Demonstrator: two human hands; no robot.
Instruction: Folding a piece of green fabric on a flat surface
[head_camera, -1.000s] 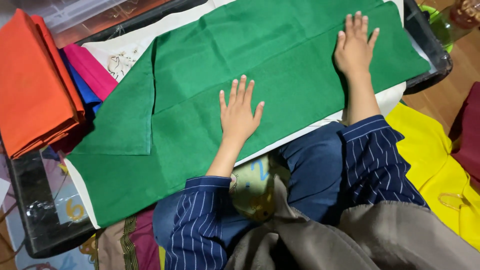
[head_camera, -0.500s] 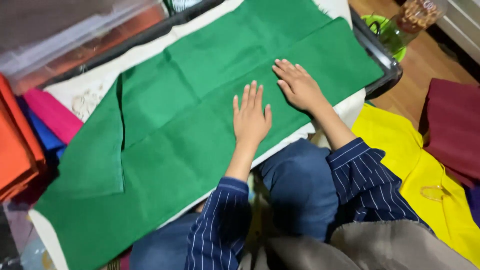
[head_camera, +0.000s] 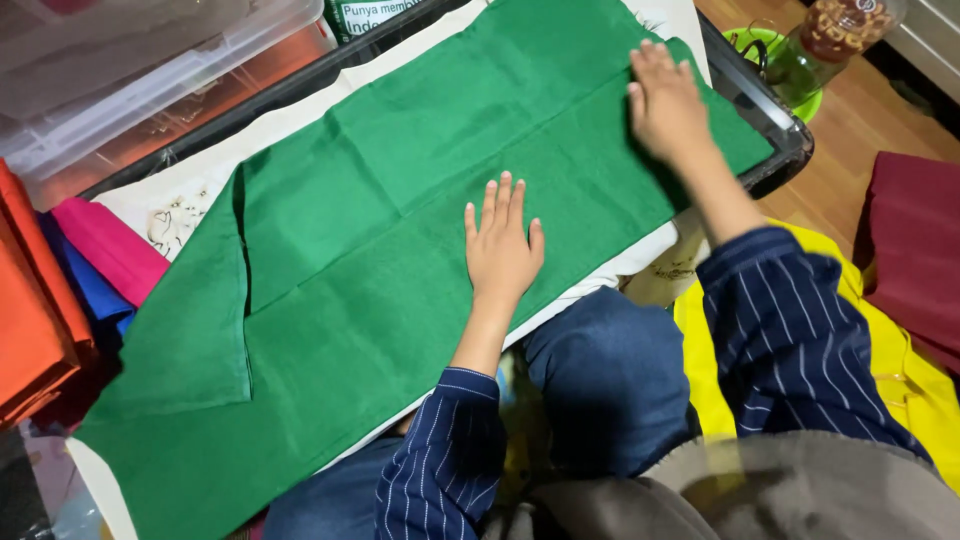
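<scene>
I see the long green folded cloth (head_camera: 400, 250) lying across the black-rimmed tray (head_camera: 770, 110). My left hand (head_camera: 503, 250) rests flat mid-cloth; my right hand (head_camera: 665, 105) lies near its far right end. Folded orange, pink and blue fabrics (head_camera: 70, 270) sit left of it.

Left hand (head_camera: 503, 252) is flat, palm down, fingers straight and slightly spread, forearm running back to a striped cuff near the body. Right hand (head_camera: 664, 102) reaches farther out to the right, also palm down, a bit blurred.
</scene>
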